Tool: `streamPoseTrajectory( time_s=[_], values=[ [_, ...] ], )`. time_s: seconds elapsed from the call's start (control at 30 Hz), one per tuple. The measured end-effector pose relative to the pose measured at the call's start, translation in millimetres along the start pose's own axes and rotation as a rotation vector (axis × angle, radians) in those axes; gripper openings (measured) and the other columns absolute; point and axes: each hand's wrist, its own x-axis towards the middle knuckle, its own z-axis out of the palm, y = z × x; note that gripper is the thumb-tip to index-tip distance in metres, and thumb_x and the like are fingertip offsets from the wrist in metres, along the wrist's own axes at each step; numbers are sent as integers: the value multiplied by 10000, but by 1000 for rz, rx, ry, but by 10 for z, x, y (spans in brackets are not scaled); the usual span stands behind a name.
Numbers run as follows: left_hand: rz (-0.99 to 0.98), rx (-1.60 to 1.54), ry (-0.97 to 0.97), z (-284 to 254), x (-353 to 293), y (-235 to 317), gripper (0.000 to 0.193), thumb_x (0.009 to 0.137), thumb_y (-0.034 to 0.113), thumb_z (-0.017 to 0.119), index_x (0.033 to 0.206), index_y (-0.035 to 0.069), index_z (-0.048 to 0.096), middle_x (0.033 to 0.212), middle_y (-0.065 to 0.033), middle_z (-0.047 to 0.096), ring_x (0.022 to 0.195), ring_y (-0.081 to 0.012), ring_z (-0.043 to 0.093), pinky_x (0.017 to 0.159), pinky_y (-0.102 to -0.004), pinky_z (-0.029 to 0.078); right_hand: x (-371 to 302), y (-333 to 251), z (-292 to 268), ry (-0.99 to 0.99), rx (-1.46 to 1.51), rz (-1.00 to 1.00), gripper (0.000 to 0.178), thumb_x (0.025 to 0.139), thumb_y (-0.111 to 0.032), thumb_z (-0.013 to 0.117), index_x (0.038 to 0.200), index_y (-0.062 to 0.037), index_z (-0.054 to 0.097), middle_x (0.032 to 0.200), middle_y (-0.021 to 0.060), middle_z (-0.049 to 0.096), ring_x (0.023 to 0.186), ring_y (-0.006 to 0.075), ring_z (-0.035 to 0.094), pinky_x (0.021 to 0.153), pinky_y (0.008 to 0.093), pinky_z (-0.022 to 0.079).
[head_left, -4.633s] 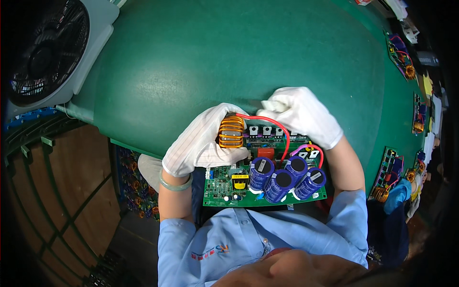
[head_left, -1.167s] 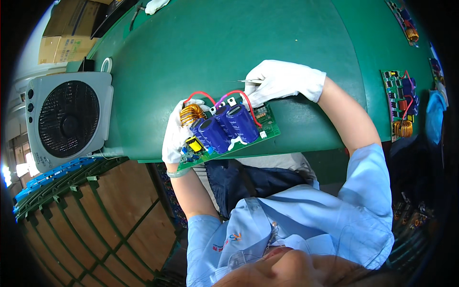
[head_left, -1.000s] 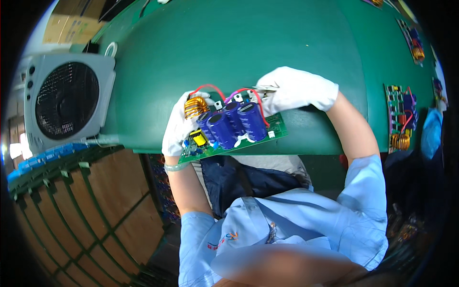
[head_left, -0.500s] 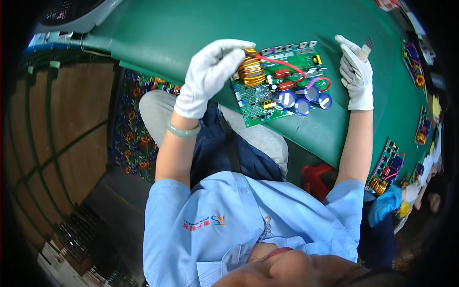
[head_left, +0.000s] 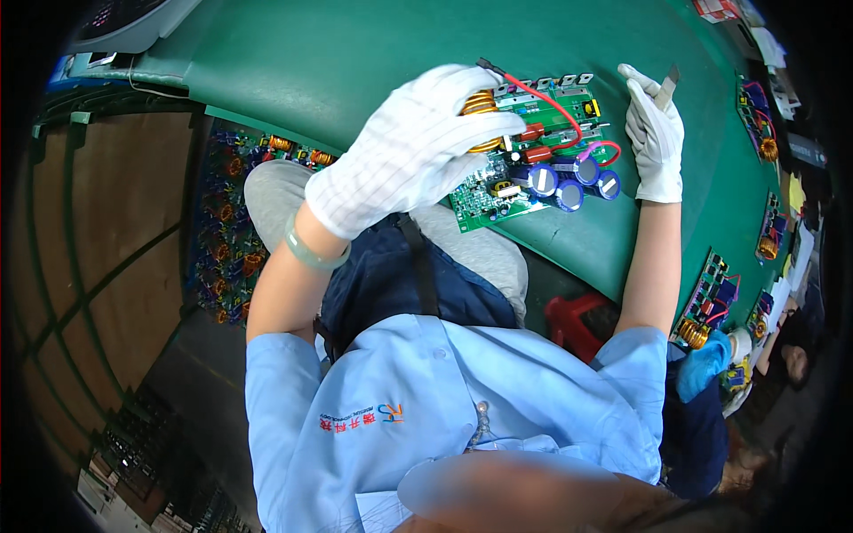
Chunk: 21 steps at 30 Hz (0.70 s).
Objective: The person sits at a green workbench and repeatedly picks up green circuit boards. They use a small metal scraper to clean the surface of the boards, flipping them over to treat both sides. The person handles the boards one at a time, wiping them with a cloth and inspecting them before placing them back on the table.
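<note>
My left hand [head_left: 404, 147], in a white glove, is closed around the copper-wound coil [head_left: 481, 111] on a green circuit board [head_left: 475, 209]. Its fingers hide much of the coil and the board's left part. A red wire [head_left: 560, 107] arcs over the board, its dark end tip standing free just past the glove. Blue capacitors [head_left: 569, 195] cluster at the board's near right corner. To the right of the board, my gloved right hand [head_left: 656, 142] grips a small flat tool [head_left: 668, 89] with a grey tip; its exact kind is unclear.
The board lies on a green tabletop [head_left: 293, 67] near its front edge. More circuit boards [head_left: 706, 302] lie along the right side, close to another person's blue sleeve [head_left: 702, 369]. At lower left, many boards with coils [head_left: 233, 231] are packed together. A red stool [head_left: 577, 324] stands below the table edge.
My left hand has shifted from pinching the coil's top to wrapping over its side. The red wire's dark end now shows, pointing up and away. My right hand has barely moved.
</note>
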Motion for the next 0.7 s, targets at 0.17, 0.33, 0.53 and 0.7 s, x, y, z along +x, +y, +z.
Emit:
streamPoseTrajectory(
  time_s=[0.17, 0.33, 0.53, 0.7],
  values=[
    [17, 51, -117, 49, 164, -130, 444, 713, 158, 747, 1139, 148, 623, 1091, -142, 584, 1025, -356, 575, 849, -430, 512, -48, -70, 46, 21, 16, 9, 284, 953, -199, 657, 1163, -10, 677, 620, -122, 377, 453, -20, 286, 417, 175, 211],
    [-181, -352, -37, 11, 241, -205, 327, 748, 137, 756, 1035, 96, 606, 1043, -96, 634, 938, -235, 628, 819, -346, 530, 5, 26, -125, -30, 293, -144, 372, 1034, -294, 514, 1212, 16, 615, 676, -71, 418, 486, 4, 312, 423, 181, 222],
    [-1170, -1662, 383, 114, 158, -54, 337, 950, 139, 592, 1260, 16, 543, 1136, -139, 657, 956, -226, 687, 743, -394, 610, -217, 90, 64, -41, 326, 50, 374, 1001, -350, 543, 1181, -30, 613, 715, -20, 529, 522, 32, 390, 434, 200, 257],
    [-957, -1532, 253, 165, -48, -270, 322, 965, 75, 527, 1278, 2, 525, 1204, -156, 634, 1006, -284, 675, 767, -455, 607, -291, 30, 100, -143, 260, 60, 368, 969, -291, 603, 1197, -3, 620, 779, -26, 563, 533, 23, 377, 447, 185, 254]
  ],
)
